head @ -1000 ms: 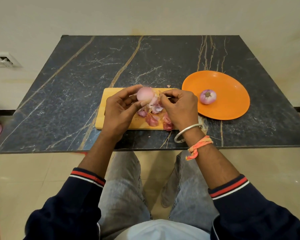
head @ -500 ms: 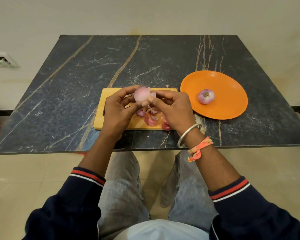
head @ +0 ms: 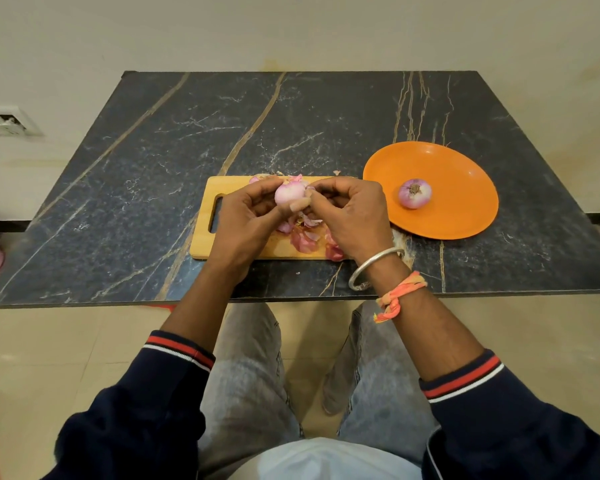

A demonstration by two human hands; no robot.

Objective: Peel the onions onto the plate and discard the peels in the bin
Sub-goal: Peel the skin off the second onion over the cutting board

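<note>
Gripping 1 onion (head: pixel 289 194) in left hand (head: pixel 245 223), right hand (head: pixel 352 216) pinching its skin above peels (head: pixel 303 240); 1 peeled onion (head: pixel 415 193) resting on plate (head: pixel 465 216).

Dark marble table (head: pixel 146 188); on it wooden board (head: pixel 236 188); orange plate (head: pixel 465 188)

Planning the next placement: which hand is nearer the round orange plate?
Right hand: just left of the round orange plate. Left hand lies farther left, beyond the held onion.
</note>
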